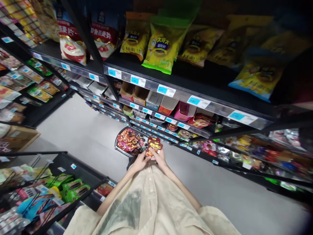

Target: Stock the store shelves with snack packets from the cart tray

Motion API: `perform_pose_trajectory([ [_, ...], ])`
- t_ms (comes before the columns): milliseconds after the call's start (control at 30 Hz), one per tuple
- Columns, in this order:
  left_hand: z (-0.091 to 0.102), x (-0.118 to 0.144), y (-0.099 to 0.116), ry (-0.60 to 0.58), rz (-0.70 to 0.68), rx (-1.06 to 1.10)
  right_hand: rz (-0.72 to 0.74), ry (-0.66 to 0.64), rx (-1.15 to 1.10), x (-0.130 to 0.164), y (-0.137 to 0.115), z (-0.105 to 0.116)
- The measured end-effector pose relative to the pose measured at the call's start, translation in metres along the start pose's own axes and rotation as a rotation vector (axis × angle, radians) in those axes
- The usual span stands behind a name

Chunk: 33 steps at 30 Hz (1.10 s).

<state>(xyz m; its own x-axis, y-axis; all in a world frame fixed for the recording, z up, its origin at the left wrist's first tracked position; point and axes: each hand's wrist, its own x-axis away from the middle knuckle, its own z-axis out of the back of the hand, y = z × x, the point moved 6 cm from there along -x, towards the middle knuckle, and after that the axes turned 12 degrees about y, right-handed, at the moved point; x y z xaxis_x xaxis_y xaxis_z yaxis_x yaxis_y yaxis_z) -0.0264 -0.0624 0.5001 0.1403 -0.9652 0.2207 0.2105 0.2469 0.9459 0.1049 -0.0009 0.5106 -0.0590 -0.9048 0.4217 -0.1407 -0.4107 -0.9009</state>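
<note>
Black shelving (186, 94) towers above and ahead of the hands, its top shelf carrying yellow snack bags (162, 45), with open cartons on the shelf below. Just beyond the hands a basket (129, 140) of red-wrapped sweets sits on the grey floor (80, 130). Left hand (140, 161) and right hand (158, 157) are close together, both clamped on small dark red packets (154, 147), held low before the cream shirt.

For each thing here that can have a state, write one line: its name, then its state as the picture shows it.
left hand: shut on the dark red packets, at their left edge
right hand: shut on the same packets, at their right edge
dark red packets: held upright, fanned, several together
basket: on the floor, full of red wrapped snacks
cardboard display boxes: open at the top, on the second shelf
yellow bags: upright, top shelf
</note>
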Motion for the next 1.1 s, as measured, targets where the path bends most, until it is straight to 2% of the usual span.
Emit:
perform_pose_trajectory([
  [133,0.010,0.000,0.002,-0.063,-0.067,-0.066,-0.013,-0.069,0.010,-0.009,-0.014,0.022],
  [300,0.015,-0.002,0.004,-0.140,-0.082,-0.162,-0.053,-0.294,0.110,-0.015,-0.026,0.048],
  [433,0.006,-0.015,0.008,-0.164,-0.154,-0.236,-0.035,-0.499,0.245,-0.014,-0.041,0.062],
  [600,-0.010,-0.031,0.024,-0.317,-0.270,-0.229,-0.020,-0.615,0.393,-0.012,-0.055,0.074],
  [667,-0.008,-0.036,0.031,-0.349,-0.280,-0.233,-0.026,-0.617,0.359,-0.005,-0.051,0.072],
  [767,-0.001,-0.041,0.041,-0.412,-0.266,-0.232,-0.071,-0.492,0.229,0.012,-0.032,0.068],
  [833,0.003,-0.039,0.043,-0.500,-0.227,-0.254,-0.080,-0.392,0.116,0.024,-0.018,0.065],
  [900,0.008,-0.034,0.041,-0.544,-0.145,-0.280,-0.058,-0.358,0.050,0.035,-0.007,0.061],
  [967,0.015,-0.030,0.036,-0.445,-0.054,-0.282,-0.004,-0.350,0.047,0.037,-0.001,0.057],
  [1100,0.025,-0.024,0.026,0.068,0.031,-0.182,0.118,-0.247,0.044,0.017,-0.002,0.051],
])
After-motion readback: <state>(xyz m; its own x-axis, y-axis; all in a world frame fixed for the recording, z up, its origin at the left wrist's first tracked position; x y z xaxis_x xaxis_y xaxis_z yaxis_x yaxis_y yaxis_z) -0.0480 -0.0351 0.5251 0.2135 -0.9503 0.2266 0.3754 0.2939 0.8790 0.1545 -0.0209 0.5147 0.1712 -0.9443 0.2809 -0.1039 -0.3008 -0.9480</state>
